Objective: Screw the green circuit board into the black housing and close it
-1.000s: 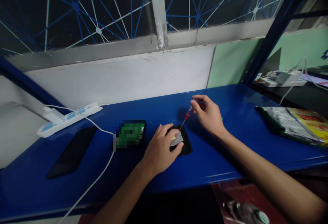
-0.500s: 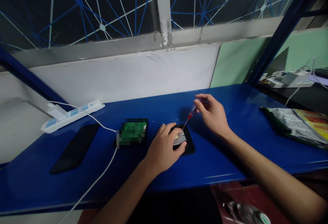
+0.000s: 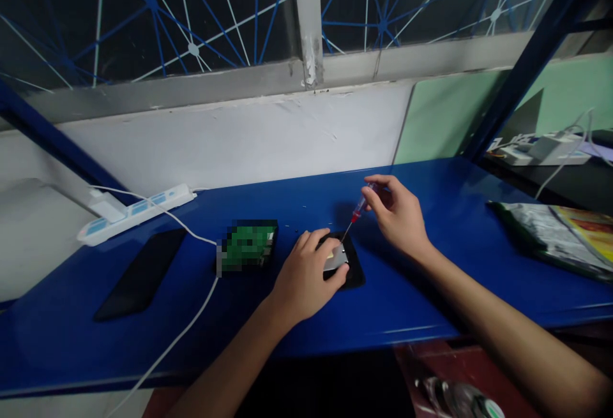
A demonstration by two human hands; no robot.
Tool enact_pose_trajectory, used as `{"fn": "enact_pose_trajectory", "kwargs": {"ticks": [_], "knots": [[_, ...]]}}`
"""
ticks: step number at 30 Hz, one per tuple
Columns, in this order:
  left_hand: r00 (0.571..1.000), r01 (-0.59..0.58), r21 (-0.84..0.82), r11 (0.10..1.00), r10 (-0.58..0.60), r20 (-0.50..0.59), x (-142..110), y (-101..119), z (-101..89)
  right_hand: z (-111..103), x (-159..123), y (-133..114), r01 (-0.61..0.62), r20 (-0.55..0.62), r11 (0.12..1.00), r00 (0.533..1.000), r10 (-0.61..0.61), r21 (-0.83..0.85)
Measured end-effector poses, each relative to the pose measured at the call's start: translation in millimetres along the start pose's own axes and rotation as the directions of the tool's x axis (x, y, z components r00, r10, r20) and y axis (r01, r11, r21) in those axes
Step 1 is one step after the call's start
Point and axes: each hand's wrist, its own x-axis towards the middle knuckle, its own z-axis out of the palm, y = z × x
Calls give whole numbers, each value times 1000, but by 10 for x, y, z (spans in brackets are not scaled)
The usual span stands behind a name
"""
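Your right grip (image 3: 396, 214) is closed around a slim screwdriver with a translucent purple handle (image 3: 363, 202), a red collar and a thin metal shaft, thumb and fingers pinching the upper end. The shaft slants down and to the left from your fingers, reaching the far side of a flat silver metal plate (image 3: 339, 258), though the tip's exact contact is too small to make out. That plate sits in a flat black rectangular casing (image 3: 355, 270) lying on the glossy blue counter (image 3: 460, 233), below and to the left of your right grip. Your left grip (image 3: 301, 277) lies palm down over the casing's left part, its forefinger and thumb on either side of the exposed plate; you cannot tell how firmly it squeezes. Just left of that hand lies a green circuit board in a black housing (image 3: 249, 246), partly blurred into blocks. Farther left are a flat black rectangular slab (image 3: 141, 274) and a long white power strip with blue panels (image 3: 143, 212)
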Motion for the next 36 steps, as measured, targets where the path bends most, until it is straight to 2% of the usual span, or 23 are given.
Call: {"fn": "enact_pose_trajectory", "kwargs": {"ticks": [14,27,31,36], "knots": [[1000,1,3,1000,-1,0,-5,-4,1,12,-30,-15,49,-16,999,999,-49,-4],[1000,15,-48,999,-16,-22,-9,-20,17,6,-83,-49,256,-10,967,966,-257,-10],[999,17,-60,998,-19,-26,-7,-28,23,-13,-95,-66,295,1,955,955,-295,-39],[999,15,-66,998,-17,-28,6,-17,18,-32,-112,-88,332,37,943,942,-332,4]]}}
